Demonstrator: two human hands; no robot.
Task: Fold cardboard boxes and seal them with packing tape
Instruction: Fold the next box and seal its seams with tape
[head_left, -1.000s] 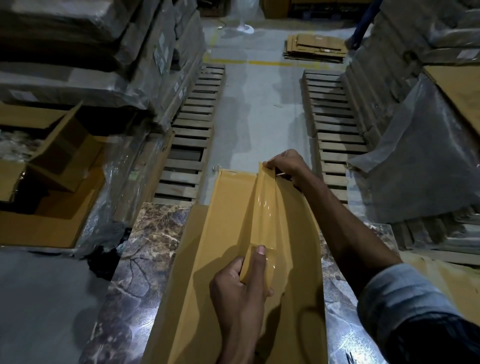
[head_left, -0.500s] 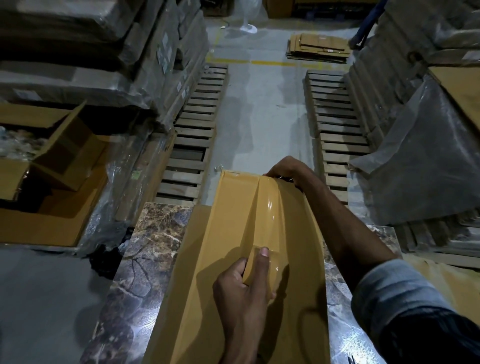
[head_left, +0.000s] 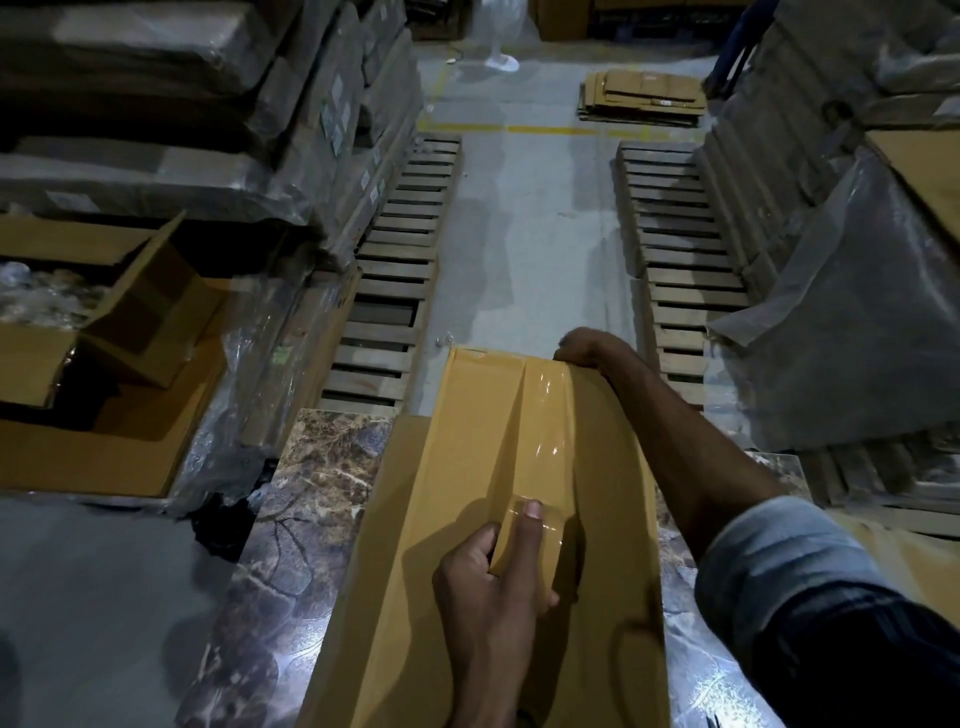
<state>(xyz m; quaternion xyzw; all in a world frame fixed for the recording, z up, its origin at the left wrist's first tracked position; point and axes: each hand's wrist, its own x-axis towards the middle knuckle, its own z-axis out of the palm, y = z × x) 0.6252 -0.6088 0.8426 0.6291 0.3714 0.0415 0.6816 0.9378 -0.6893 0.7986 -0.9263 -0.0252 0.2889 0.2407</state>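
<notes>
A long yellow-brown cardboard box (head_left: 467, 467) lies lengthwise on a marble-patterned table (head_left: 291, 519), its far end hanging past the table edge. A strip of clear packing tape (head_left: 540, 431) runs down the middle seam, still raised and glossy. My left hand (head_left: 493, 587) pinches the near end of the tape, thumb on top. My right hand (head_left: 587, 348) curls over the box's far edge and holds the tape's far end down there; what its fingertips grip is hidden.
Wooden pallets (head_left: 389, 312) line both sides of a grey floor aisle. An open cardboard box (head_left: 104, 338) sits at the left. Wrapped stacks (head_left: 857, 312) rise on the right, flat cartons (head_left: 644, 98) lie far back.
My right hand has drawn the tape's far end down over the box's far edge, and the strip has lowered toward the seam. My left hand stays at the near end.
</notes>
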